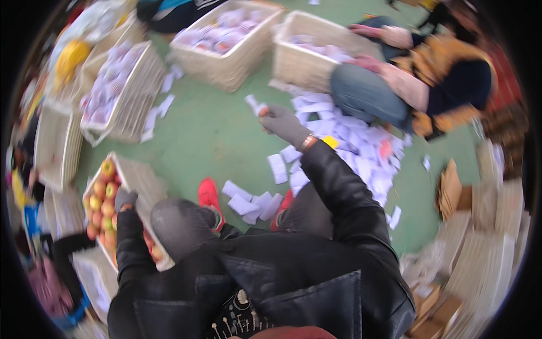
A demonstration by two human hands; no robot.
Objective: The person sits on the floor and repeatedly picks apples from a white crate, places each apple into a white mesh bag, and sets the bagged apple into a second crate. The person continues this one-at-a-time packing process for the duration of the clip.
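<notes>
My right hand (284, 123), in a grey fingerless glove, pinches a white foam net sleeve (254, 104) out over the green floor. On the other side my left hand (126, 199), gloved the same way, rests at the inner edge of a white plastic crate (142, 229) filled with apples (103, 199). Its fingers are blurred, and whether they grip an apple does not show. A large heap of flat foam sleeves (338, 123) lies to the right of my right hand, and several more (250, 203) lie between my red shoes.
Crates of foam-wrapped fruit (114, 89), (228, 55) stand ahead and to the left. A person in jeans (368, 93) sits beside another crate (305, 63) at the upper right. Stacked crates (474, 271) and cardboard boxes (440, 313) are at the lower right.
</notes>
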